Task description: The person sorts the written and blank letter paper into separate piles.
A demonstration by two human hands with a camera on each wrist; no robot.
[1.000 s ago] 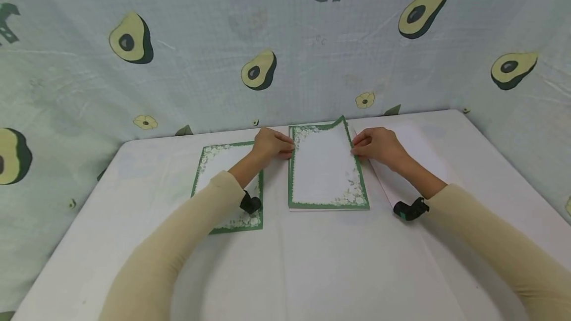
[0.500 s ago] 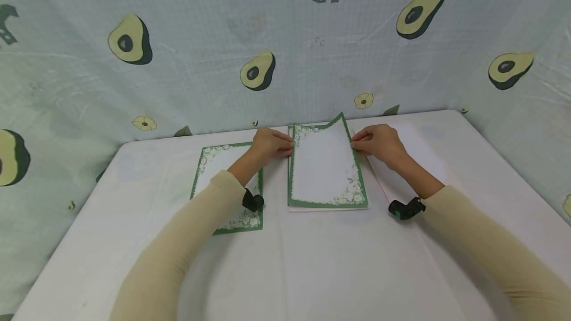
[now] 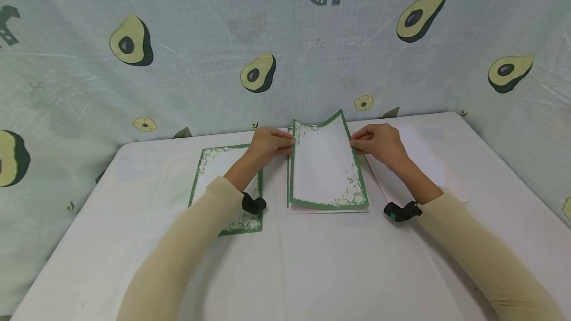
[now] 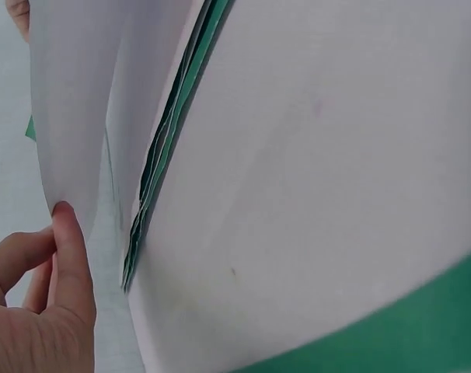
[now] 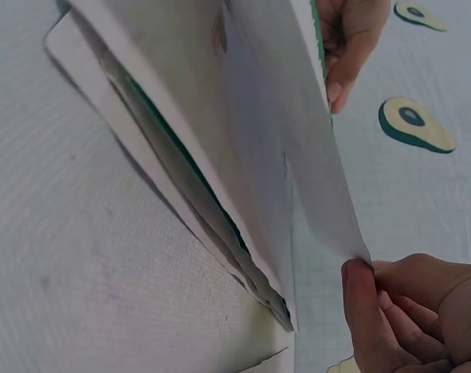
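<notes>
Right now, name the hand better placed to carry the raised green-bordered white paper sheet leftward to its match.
Left hand, likely: it pinches the raised sheet on the side nearer the matching sheet; the right hand pinches the opposite edge.

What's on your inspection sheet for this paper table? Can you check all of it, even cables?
Surface: white-covered table.
Job's things: a green-bordered sheet is raised at its top above a stack of papers; a second bordered sheet lies to the left, and what looks like a pale sheet lies to the right.
Clutter: nothing seen.
Left hand: pinches the raised sheet's left edge.
Right hand: pinches its right edge.
Cables: nothing seen.
Surroundings: pale backdrop printed with avocados, flowers and letters.
</notes>
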